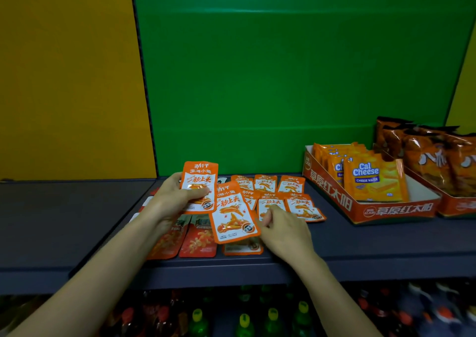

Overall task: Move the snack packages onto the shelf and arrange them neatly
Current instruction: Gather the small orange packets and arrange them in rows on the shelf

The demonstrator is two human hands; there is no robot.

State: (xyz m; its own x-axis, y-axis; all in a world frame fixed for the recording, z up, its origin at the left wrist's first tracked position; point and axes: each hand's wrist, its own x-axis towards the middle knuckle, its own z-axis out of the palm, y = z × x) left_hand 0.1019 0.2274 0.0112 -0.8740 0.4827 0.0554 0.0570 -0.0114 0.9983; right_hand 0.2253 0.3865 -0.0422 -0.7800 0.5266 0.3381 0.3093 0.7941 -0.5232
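Observation:
My left hand holds an orange-and-white snack packet upright above the dark shelf. My right hand grips the right edge of a second, tilted orange packet just below it. Behind them several matching orange packets lie flat in two rows on the shelf. Red snack packets lie flat under my left wrist, partly hidden.
A cardboard tray of Cal Cheese wafer packs stands at the right, with a second tray of brown snack bags beyond it. Green and yellow panels back the shelf. Bottles fill the level below.

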